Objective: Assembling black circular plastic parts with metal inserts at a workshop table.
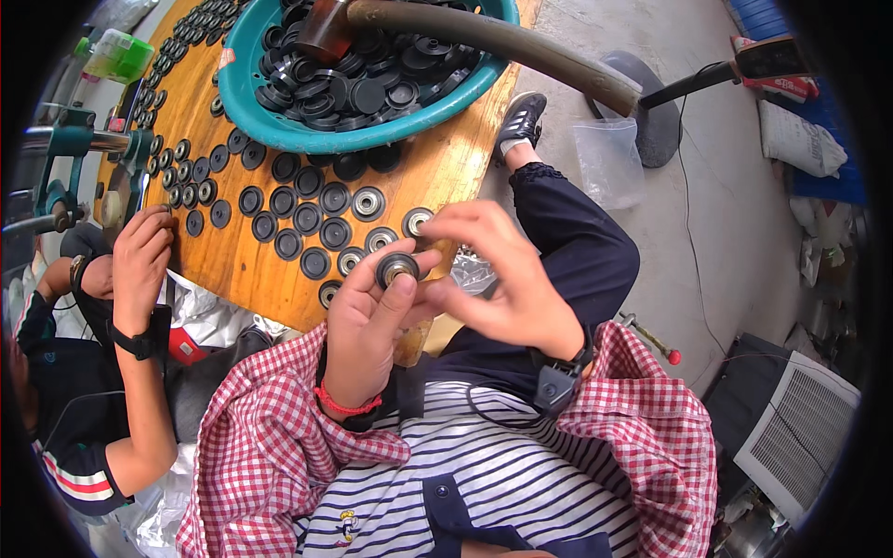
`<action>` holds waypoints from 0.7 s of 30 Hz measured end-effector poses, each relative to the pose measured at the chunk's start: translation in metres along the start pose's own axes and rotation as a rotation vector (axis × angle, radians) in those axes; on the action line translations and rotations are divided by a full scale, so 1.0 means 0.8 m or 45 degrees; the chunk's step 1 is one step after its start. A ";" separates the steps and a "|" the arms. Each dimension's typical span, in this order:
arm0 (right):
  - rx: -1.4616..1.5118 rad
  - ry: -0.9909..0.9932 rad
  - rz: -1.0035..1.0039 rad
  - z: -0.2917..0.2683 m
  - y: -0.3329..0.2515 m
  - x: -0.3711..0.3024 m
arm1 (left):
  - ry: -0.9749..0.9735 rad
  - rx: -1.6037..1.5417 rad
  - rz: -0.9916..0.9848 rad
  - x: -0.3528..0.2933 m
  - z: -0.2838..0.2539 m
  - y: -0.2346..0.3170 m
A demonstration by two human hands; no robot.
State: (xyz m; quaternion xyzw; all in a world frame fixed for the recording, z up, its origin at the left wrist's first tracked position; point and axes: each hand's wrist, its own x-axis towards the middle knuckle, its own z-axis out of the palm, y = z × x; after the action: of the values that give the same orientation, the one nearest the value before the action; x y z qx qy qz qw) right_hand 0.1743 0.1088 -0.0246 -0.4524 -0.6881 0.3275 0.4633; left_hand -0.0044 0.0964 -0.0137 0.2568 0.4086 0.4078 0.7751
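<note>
My left hand (367, 321) is closed around a small black wheel with a metal bearing (398, 270) in its middle, held up between thumb and fingers. My right hand (502, 288) hovers just to its right, fingers spread, with the fingertips over another bearing wheel (418, 221) at the table's edge; contact is hard to make out. Rows of black discs (307, 218) lie on the wooden table (223, 256), some with shiny metal centres. A bearing wheel (367, 203) lies beyond my left hand.
A teal plastic basin (372, 141) heaped with black discs (367, 93) stands on the table. Across it reaches a thick brown handle (502, 42) with a reddish-brown head. A co-worker's hand (144, 246) is at the left table edge, beside a green metal machine (70, 158).
</note>
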 end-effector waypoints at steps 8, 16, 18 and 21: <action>-0.709 0.694 0.140 -0.023 0.122 0.122 | -0.093 0.169 -0.044 -0.013 0.003 -0.009; -0.557 0.654 0.225 -0.038 0.152 0.087 | -0.132 0.344 -0.197 -0.022 -0.005 0.001; -0.193 0.698 0.392 -0.043 0.145 0.078 | -0.170 0.345 -0.231 -0.024 -0.005 0.004; -0.141 0.635 0.483 -0.042 0.128 0.071 | -0.202 0.366 -0.299 -0.023 -0.007 -0.001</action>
State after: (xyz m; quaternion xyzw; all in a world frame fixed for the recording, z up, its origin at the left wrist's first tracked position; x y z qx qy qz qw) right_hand 0.2291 0.2013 -0.0823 -0.6635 -0.4733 0.2492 0.5231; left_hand -0.0152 0.0810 -0.0094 0.3469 0.4273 0.2306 0.8025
